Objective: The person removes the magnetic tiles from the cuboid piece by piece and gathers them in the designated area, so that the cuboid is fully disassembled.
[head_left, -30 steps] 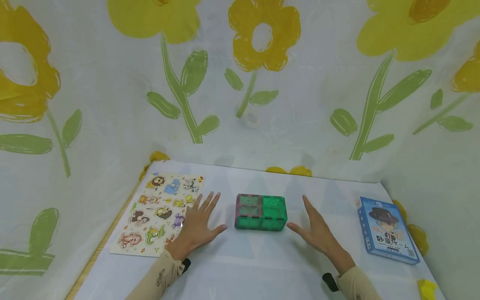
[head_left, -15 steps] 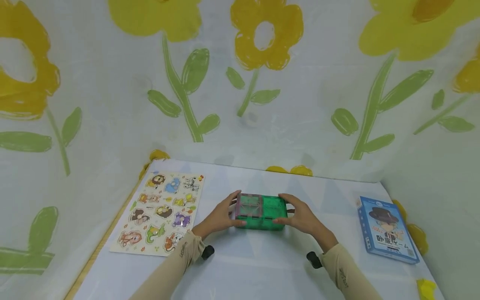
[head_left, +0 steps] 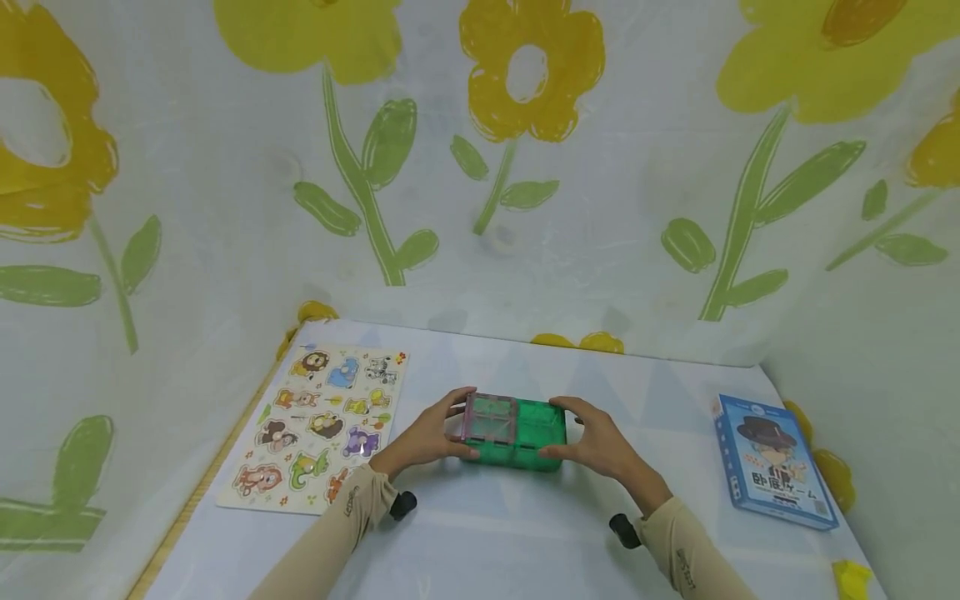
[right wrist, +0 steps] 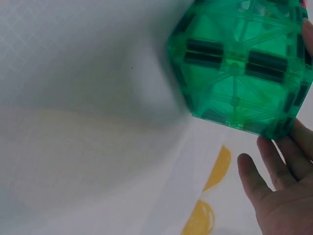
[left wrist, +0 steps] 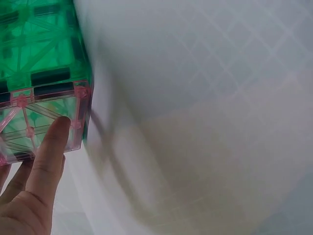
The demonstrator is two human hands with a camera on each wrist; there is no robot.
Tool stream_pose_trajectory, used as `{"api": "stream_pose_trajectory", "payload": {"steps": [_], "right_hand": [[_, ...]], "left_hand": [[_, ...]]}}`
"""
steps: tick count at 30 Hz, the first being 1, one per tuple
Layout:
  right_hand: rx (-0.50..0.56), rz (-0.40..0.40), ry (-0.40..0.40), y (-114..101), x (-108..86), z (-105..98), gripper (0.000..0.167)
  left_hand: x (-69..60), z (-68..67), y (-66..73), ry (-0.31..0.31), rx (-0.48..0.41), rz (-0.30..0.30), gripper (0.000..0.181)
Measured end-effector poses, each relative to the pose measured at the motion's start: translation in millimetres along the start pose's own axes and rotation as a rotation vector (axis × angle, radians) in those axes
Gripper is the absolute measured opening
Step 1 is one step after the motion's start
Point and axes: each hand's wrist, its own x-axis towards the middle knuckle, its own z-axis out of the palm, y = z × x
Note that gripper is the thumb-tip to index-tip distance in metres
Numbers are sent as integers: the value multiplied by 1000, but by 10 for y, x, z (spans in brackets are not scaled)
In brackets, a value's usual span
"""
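A box-shaped block of see-through magnetic tiles, mostly green with a pink end, is between both hands in the middle of the head view. My left hand grips its pink left end, and one digit lies against the pink tile in the left wrist view. At the green right end, my right hand holds it with the thumb at the near side and fingers at the far edge. The right wrist view has the green end with fingertips along its edge. Whether the block touches the table cannot be told.
An animal puzzle board lies on the white table to the left. On the right lies a blue game box, with a yellow object near the front right edge. Flower-printed cloth rises behind the table.
Both hands came in from either side and took hold of the block. Since half a second ago it has shifted slightly left and toward me.
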Motion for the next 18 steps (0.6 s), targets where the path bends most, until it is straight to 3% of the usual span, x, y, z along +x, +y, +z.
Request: {"api": "stream_pose_trajectory", "payload": {"steps": [5,18], "right_hand": [[4,-9,2,6,27,-3,85],[-131,-60,-6,-7,86,-81,83]], "left_hand": [[-1,-2,0,5,9,-5,103],[24,-6,-20,16,19,-21,103]]}}
